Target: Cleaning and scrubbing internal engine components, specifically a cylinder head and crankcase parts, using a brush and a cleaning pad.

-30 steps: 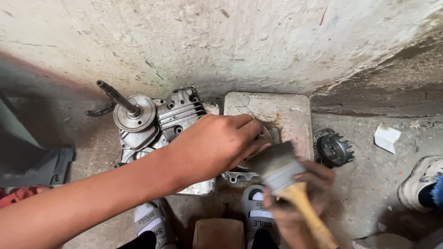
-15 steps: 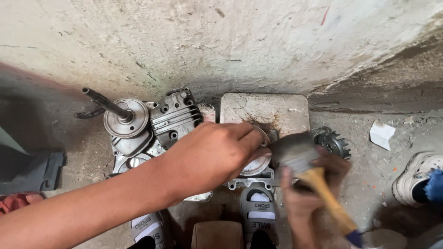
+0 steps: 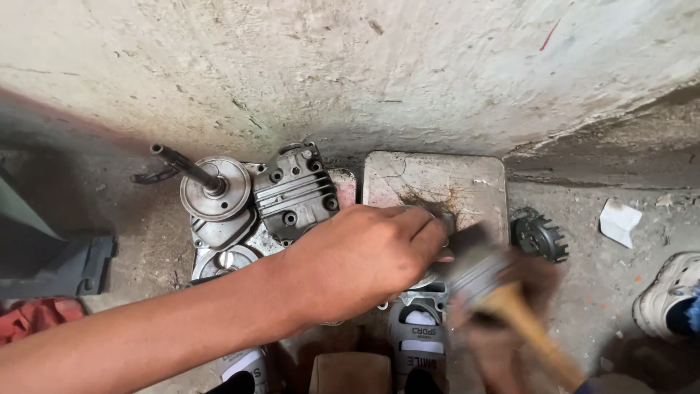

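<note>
At the bottom of the frame a sandal (image 3: 419, 343) shows below the hands, and at the lower right the right hand (image 3: 510, 328), smeared by motion blur, is wrapped around the wooden handle of a paintbrush (image 3: 485, 273), whose dark bristles point up and left toward the middle of the frame. The left hand (image 3: 364, 259) reaches in from the lower left, fingers curled down over a small metal part (image 3: 426, 281) at the centre; most of that part is hidden under the palm, so exactly how it is gripped cannot be told. Just beyond the knuckles lies a flat stone slab (image 3: 467, 182) with a dark, rusty stain at its lower middle. Left of the slab sits a finned engine casing (image 3: 292, 193), and touching its left side a round disc with a shaft (image 3: 211, 186) tilted toward the upper left. Right of the slab rests a toothed gear (image 3: 539, 235), with a white scrap (image 3: 620, 221) farther right. A white shoe (image 3: 667, 299) is at the right edge. A rough plastered wall (image 3: 350, 66) fills the top.
</note>
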